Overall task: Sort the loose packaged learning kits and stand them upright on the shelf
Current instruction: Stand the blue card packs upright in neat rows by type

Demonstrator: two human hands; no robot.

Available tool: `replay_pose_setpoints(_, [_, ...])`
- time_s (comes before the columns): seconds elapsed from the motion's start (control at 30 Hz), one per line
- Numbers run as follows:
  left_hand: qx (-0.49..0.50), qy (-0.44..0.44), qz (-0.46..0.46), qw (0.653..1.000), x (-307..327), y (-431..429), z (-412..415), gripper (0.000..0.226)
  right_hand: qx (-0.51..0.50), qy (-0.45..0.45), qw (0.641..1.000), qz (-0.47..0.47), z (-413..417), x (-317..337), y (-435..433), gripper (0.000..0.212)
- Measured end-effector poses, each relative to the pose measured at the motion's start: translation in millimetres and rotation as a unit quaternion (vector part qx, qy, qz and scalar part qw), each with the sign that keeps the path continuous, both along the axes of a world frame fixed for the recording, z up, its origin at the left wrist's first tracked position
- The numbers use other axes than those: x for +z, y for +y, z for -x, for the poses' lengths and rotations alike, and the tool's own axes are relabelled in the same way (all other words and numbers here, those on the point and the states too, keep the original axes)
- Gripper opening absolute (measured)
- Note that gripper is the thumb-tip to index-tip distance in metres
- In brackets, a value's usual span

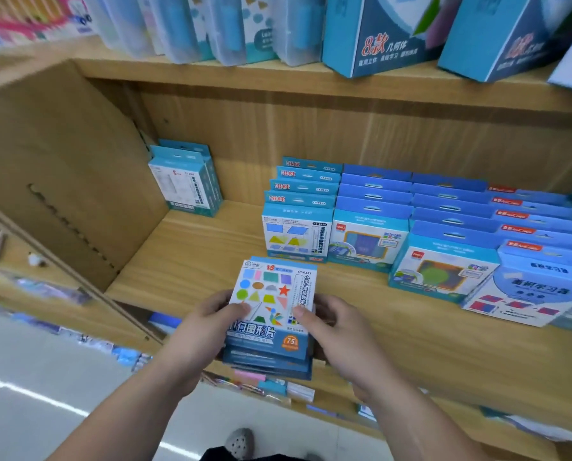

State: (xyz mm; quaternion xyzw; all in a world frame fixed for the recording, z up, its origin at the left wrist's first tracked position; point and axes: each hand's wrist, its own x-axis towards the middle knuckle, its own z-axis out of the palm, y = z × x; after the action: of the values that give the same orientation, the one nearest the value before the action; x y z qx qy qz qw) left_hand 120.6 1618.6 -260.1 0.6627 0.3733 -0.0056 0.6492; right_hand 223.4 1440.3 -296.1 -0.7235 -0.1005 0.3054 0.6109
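Observation:
A stack of several flat blue-and-white kits (271, 314), the top one printed with coloured shapes, lies at the front edge of the wooden shelf (191, 247). My left hand (201, 331) grips the stack's left side with the thumb on top. My right hand (331, 331) grips its right side the same way. Behind the stack, a row of similar kits (298, 227) stands upright. To the right stand two more rows of blue kits (367, 234) (444, 261). A small group of kits (185, 181) stands at the back left.
A bare stretch of shelf lies between the back-left group and the upright rows. The shelf above carries clear plastic cases (225, 24) and blue boxes (384, 31). A wooden side panel (55, 168) bounds the left. White kits (530, 294) lean at the right. Below are lower shelves and the floor.

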Motion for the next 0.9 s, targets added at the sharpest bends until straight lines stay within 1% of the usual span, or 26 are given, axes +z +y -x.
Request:
replay_pose_setpoints(0.1, [0.023,0.011,-0.012,1.000,1.1,22.2,11.4,0.019,0.029,-0.007,1.000,-0.001,8.5,-1.2,27.6,0.020])
replay_pose_setpoints(0.17, [0.039,0.010,-0.015,0.999,2.2,37.6,15.6,0.016,0.044,-0.018,0.999,0.009,11.4,-0.8,48.0,0.032])
replay_pose_setpoints(0.2, [0.043,0.009,-0.016,0.999,2.5,45.3,16.7,0.017,0.053,-0.024,0.998,0.015,12.4,0.4,58.3,0.034])
replay_pose_setpoints(0.3, [0.046,0.002,-0.018,0.999,2.8,70.1,18.9,0.017,0.050,-0.026,0.998,0.015,13.1,3.0,87.8,0.018])
replay_pose_setpoints(0.33, [0.044,-0.005,-0.018,0.999,3.0,78.3,19.2,0.018,0.046,-0.030,0.998,0.010,12.9,4.3,96.8,0.016])
replay_pose_setpoints(0.4, [0.038,-0.029,-0.019,0.999,5.0,93.2,19.6,0.016,0.038,-0.049,0.998,0.002,11.7,7.1,114.7,0.018])
replay_pose_setpoints(0.47, [0.034,-0.064,-0.021,0.997,8.4,109.0,18.6,0.020,0.025,-0.078,0.997,-0.008,8.7,9.6,132.4,0.025])
replay_pose_setpoints(0.63, [-0.025,-0.158,-0.036,0.986,9.2,154.2,4.7,0.032,-0.030,-0.118,0.992,-0.038,0.1,16.1,167.0,0.047])
replay_pose_setpoints(0.73, [-0.061,-0.199,-0.044,0.977,5.7,173.7,-7.1,0.041,-0.057,-0.154,0.986,-0.034,-3.7,15.9,178.4,0.053])
replay_pose_setpoints(0.83, [-0.092,-0.199,-0.056,0.974,-3.0,186.2,-17.0,0.047,-0.065,-0.166,0.983,-0.037,-4.6,12.1,183.5,0.057])
replay_pose_setpoints(0.9, [-0.104,-0.191,-0.065,0.974,-11.6,191.9,-21.1,0.043,-0.056,-0.176,0.982,-0.029,-1.9,7.9,184.9,0.062])
